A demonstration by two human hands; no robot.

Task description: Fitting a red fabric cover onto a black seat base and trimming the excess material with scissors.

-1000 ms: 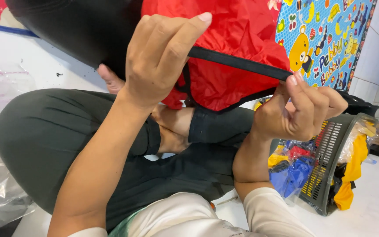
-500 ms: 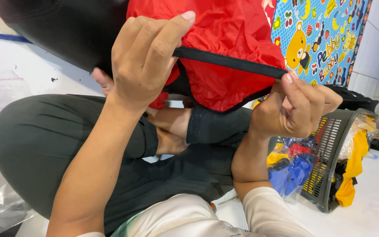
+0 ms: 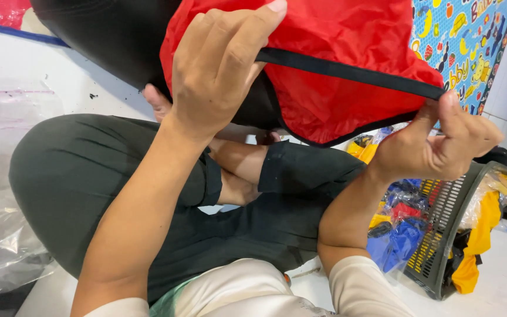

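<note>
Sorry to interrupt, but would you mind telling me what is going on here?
A person sitting cross-legged on the floor holds up a red fabric piece with a black trim band. The left hand grips the band at one end and the right hand pinches it at the other, so the band runs taut between them. Beside the right hand, a dark slotted basket holds bagged blue, red and yellow items. Clear plastic sheeting lies to the left.

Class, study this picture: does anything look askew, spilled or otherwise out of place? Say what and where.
The dark perforated basket at lower right lies tipped over on the floor, with bagged yellow, blue and red items spilling from its mouth. Otherwise, both hands, left hand and right hand, stretch the red fabric's black band evenly; no damage shows.
</note>
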